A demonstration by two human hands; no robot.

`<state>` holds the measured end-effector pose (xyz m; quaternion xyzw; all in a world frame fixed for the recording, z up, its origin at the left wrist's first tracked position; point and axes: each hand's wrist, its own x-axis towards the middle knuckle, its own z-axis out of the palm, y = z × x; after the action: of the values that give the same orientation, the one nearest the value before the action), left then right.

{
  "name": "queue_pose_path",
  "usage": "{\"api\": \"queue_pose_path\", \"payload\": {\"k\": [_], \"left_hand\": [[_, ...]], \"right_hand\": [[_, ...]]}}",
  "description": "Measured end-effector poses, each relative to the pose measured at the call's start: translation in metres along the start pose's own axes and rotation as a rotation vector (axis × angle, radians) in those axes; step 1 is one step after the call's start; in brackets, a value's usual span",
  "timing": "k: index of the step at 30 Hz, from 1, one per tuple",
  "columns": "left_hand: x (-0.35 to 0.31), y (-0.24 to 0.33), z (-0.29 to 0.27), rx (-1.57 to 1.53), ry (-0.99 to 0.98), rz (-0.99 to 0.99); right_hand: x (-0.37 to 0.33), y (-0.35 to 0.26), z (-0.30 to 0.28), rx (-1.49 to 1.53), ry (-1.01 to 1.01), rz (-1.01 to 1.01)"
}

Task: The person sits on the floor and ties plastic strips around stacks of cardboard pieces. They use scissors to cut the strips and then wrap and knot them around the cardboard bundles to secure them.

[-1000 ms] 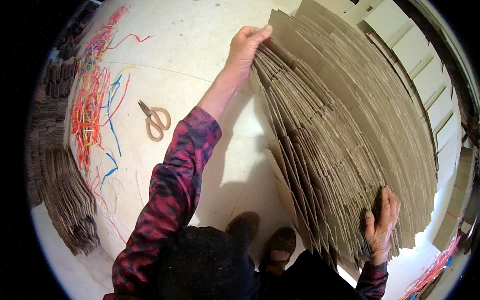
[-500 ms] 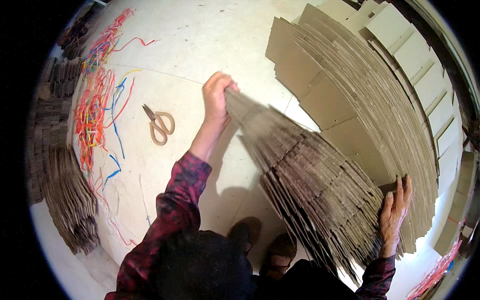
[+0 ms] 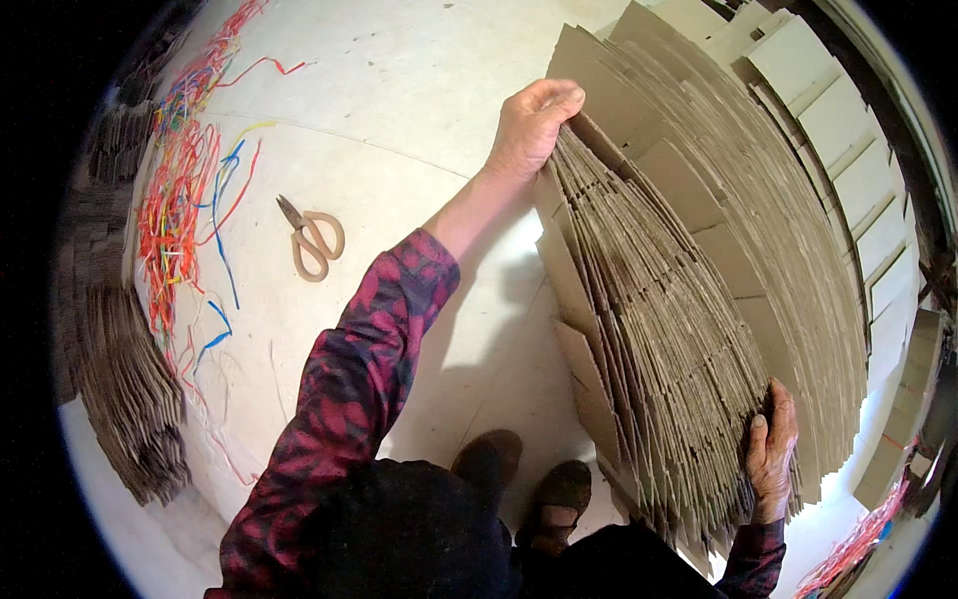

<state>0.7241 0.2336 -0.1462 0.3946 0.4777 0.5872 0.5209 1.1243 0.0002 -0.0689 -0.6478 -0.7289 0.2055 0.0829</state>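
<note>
A thick stack of flattened cardboard boxes (image 3: 659, 329) stands on edge before me, fanned out toward its near end. My left hand (image 3: 539, 125) is closed over the narrow far end of it, thumb on top. At the near right end, my right hand (image 3: 772, 449) grips the edges, its fingers over the far side and the thumb toward me. Close against this stack on the right leans a larger row of flattened cardboard (image 3: 788, 270). The undersides of both stacks are hidden.
Scissors with tan handles (image 3: 317, 245) lie on the pale floor, left of my arm. Beyond them is a tangle of coloured plastic strapping (image 3: 178, 215). Darker cardboard stacks (image 3: 130, 399) line the left side. More pale flat boxes (image 3: 843, 130) stand far right; my shoes are below.
My left hand has swung the stack's far end to the right and away, up against the larger row. The right hand stays at the near end, slightly lower. The stack now stands more upright.
</note>
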Motion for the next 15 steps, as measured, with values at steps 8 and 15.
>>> {"api": "queue_pose_path", "payload": {"k": [8,15], "left_hand": [[0.018,0.008,-0.006,-0.024,0.098,0.076],[0.041,-0.009,-0.007,-0.014,0.023,0.055]], "right_hand": [[0.044,-0.014,-0.009,-0.206,0.212,-0.041],[0.044,-0.009,-0.002,-0.204,0.221,-0.039]]}}
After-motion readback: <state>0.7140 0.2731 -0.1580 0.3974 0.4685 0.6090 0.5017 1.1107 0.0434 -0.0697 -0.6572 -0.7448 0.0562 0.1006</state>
